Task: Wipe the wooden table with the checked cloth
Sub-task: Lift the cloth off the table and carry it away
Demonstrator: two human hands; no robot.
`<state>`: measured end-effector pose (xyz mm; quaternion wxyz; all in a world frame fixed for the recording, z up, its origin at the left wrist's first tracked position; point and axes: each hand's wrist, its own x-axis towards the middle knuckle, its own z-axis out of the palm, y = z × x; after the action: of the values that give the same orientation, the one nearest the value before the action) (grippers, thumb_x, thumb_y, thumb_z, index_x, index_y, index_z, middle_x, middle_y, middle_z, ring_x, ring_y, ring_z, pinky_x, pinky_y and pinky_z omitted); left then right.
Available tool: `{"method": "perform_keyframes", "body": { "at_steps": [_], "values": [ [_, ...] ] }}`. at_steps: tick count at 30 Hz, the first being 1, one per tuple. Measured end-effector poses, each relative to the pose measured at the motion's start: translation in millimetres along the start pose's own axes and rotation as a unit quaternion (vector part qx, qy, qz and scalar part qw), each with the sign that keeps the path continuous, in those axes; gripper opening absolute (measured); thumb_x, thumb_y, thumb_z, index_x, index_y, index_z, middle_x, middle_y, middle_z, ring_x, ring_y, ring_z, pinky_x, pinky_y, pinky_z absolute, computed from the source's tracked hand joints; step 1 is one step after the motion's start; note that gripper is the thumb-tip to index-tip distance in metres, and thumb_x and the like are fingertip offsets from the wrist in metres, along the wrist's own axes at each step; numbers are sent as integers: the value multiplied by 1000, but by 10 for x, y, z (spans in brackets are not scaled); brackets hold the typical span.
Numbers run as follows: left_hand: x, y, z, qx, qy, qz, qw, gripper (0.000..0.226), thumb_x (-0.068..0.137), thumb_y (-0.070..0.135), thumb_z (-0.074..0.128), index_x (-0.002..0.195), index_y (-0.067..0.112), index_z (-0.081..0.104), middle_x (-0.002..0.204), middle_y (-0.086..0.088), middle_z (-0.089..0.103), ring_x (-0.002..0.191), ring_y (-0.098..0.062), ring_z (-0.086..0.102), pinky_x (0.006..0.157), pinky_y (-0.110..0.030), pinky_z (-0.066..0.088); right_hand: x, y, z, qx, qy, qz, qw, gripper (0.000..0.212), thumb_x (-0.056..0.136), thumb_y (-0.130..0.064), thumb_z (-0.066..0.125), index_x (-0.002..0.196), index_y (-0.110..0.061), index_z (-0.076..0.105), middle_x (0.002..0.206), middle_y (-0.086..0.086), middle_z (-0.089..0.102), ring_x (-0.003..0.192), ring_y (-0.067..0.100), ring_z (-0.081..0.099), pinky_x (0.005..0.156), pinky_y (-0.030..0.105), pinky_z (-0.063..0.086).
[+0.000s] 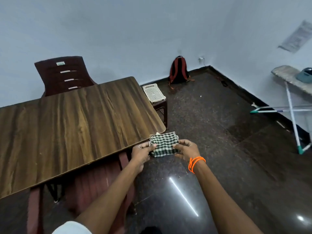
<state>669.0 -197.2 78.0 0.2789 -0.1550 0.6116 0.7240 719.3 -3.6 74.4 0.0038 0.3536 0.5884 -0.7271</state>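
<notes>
i have the checked cloth [163, 144] folded into a small pad, held in the air just off the near right corner of the wooden table [76, 125], over the dark polished floor [219, 166] and not touching the tabletop. my left hand [143, 152] pinches its left edge, thumb on top and fingers curled beneath; my right hand [186, 150], the one with the orange cord bracelet [195, 163] on the wrist, pinches the right edge the same way.

i judge the cloth light, soft and limp: the folded layers sag a little between the two grips and would fall open if i let one side go. it should not slip on its own, but it will bunch under a sideways push. so for wiping i would lay the pad flat on the wood and press down with a spread palm across its middle, not drag it by a corner. the laminate looks smooth, so it should glide easily. no wiping has begun, as far as i can judge.
</notes>
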Motion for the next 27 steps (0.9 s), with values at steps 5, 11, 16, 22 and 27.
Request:
{"method": "perform_keyframes", "body": {
  "at_steps": [5,11,16,22,27],
  "values": [
    [356,181,555,-10,20,6,1000,16,84,10,78,100,10,77,94,-14,78,89,-28,73,89,-44,53,582,-373,-361,-2,-35,8,999,13,79,-1,76,86,-10,70,88,12,74,78,25,72,65,36,58],
    [1189,445,1188,-38,61,15,997,17,85,3,74,102,2,75,87,-11,78,72,-17,76,65,-31,63,1555,-823,-592,-20,-62,26,998,25,75,-21,85,65,-9,64,87,27,68,77,33,64,75,44,51],
    [1920,740,1714,-22,73,15,997,22,84,10,77,105,4,75,94,-15,77,89,-27,74,87,-44,59,2458,-1345,-707,-12,-63,41,997,39,71,-18,86,55,-18,51,74,19,63,73,28,63,79,48,52],
    [2703,1210,2145,-14,96,10,995,16,84,12,77,100,10,77,86,-6,79,73,-14,76,56,-24,57,3395,-1932,-696,-36,-56,52,996,38,68,-17,88,55,-18,52,75,20,63,77,32,61,73,45,47],
    [3410,1596,2377,-24,125,-2,992,11,85,10,76,96,12,76,79,0,78,71,-10,74,77,-32,59,4278,-2340,-527,-67,-81,37,994,27,68,-4,85,64,-10,59,83,28,68,78,31,64,81,54,55]
  ]
}}
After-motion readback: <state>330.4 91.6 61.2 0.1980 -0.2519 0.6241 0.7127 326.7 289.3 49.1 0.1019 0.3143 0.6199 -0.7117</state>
